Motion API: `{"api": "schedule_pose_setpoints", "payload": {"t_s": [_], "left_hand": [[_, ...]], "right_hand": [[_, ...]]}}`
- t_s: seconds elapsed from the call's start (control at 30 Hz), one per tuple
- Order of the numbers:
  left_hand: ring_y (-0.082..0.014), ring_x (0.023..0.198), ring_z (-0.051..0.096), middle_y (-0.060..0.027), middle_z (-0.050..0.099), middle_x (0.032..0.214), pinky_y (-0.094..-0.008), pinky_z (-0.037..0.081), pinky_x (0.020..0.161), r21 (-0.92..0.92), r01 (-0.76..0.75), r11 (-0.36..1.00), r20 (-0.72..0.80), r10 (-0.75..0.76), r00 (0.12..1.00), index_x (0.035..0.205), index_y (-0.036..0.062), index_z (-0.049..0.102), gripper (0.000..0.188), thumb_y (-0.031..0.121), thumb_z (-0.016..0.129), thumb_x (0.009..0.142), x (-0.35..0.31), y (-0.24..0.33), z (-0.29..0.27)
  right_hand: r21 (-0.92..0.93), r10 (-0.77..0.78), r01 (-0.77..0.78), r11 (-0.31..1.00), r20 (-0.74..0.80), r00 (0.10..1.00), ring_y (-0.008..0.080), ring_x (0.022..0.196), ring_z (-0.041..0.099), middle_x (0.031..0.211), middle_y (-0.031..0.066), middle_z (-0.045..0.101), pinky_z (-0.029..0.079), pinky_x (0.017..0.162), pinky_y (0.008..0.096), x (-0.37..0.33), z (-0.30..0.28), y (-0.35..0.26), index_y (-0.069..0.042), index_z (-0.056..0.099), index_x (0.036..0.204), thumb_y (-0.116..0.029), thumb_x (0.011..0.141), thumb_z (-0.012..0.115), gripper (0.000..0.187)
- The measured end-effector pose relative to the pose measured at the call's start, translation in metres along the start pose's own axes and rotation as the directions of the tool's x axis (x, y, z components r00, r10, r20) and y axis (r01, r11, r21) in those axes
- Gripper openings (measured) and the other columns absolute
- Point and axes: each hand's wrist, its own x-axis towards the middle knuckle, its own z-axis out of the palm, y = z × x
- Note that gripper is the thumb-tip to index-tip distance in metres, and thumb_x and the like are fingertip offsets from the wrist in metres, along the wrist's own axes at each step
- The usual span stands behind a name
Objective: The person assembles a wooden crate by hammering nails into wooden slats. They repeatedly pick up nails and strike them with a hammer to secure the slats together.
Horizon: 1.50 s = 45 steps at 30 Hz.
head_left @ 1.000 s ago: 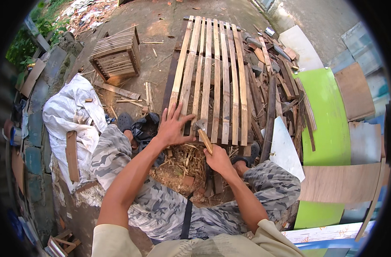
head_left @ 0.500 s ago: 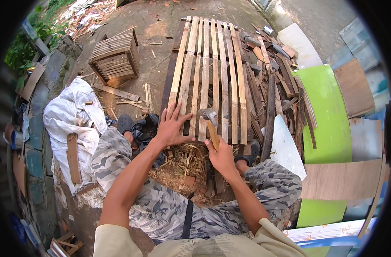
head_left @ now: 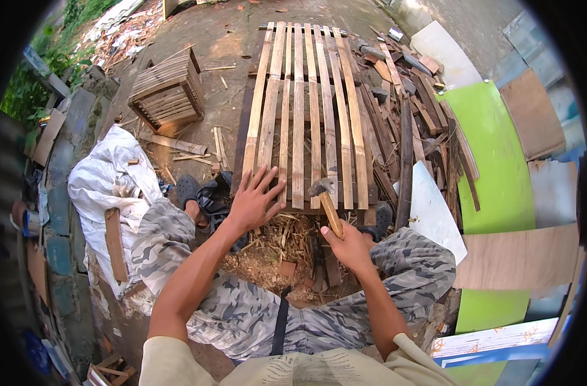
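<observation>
A long panel of narrow bamboo slats [head_left: 298, 116] stretches away from me, its near ends between my knees. My left hand [head_left: 255, 202] rests with spread fingers over the near ends of the leftmost slats. In my right hand [head_left: 349, 246] is a hammer [head_left: 330, 209], gripped by its wooden handle. The hammer's metal head lies over the near ends of the slats, right of the middle; whether it touches them I cannot tell.
A small slatted wooden crate [head_left: 168, 93] stands at the far left, beyond a white sack [head_left: 113, 174]. Scrap wood [head_left: 428, 116] is heaped along the panel's right side. Farther right lies a bright green sheet [head_left: 490, 148]. Shavings [head_left: 268, 257] cover the ground between my legs.
My right hand and the hammer have shifted a little right and nearer to me. The left hand stays over the left slats, its fingers closer together. The whole view has tilted slightly.
</observation>
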Motion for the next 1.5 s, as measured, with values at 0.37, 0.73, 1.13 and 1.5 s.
{"api": "schedule_pose_setpoints", "payload": {"t_s": [0.37,0.73,1.13,1.5], "left_hand": [[-0.0311,0.146,0.038,-0.0144,0.053,0.145,-0.0505,0.025,0.121,-0.074,0.131,0.989,0.016,-0.130,0.991,0.136,0.0023,0.057,0.061,0.041,0.069,0.092,-0.010,0.043,-0.012],[-0.0373,0.147,0.036,-0.0217,0.040,0.157,-0.0513,0.025,0.121,-0.156,0.398,0.904,-0.037,-0.408,0.912,0.149,-0.0003,0.043,0.077,0.040,0.071,0.090,-0.024,0.034,-0.007],[-0.0347,0.144,0.040,-0.0163,0.049,0.150,-0.0510,0.028,0.119,-0.118,0.354,0.928,-0.164,-0.370,0.914,0.136,0.0005,0.059,0.063,0.036,0.077,0.087,-0.041,0.022,-0.002],[-0.0320,0.145,0.038,-0.0079,0.057,0.143,-0.0635,0.012,0.120,-0.322,0.320,0.891,-0.220,-0.399,0.890,0.121,0.0001,0.070,0.044,0.030,0.076,0.089,-0.034,0.028,0.017]], "right_hand": [[0.133,0.034,-0.035,0.990,0.011,0.999,0.0305,0.066,0.065,0.071,0.0168,0.064,0.048,0.063,0.0414,-0.002,0.012,0.012,0.001,0.064,0.102,-0.037,0.098,0.066,0.038],[0.081,-0.031,0.030,0.996,0.001,1.000,0.0362,0.068,0.067,0.072,0.0184,0.066,0.049,0.064,0.0437,0.002,0.019,0.001,0.000,0.064,0.102,-0.037,0.098,0.066,0.037],[0.105,0.015,-0.019,0.994,0.038,0.999,0.0129,0.061,0.044,0.067,0.0020,0.047,0.039,0.057,0.0341,0.006,0.028,0.005,-0.001,0.057,0.092,-0.031,0.100,0.065,0.032],[0.108,0.033,-0.039,0.993,0.061,0.998,0.0098,0.062,0.041,0.068,-0.0020,0.044,0.037,0.057,0.0311,0.013,0.038,0.014,-0.003,0.056,0.090,-0.030,0.101,0.065,0.031]]}}
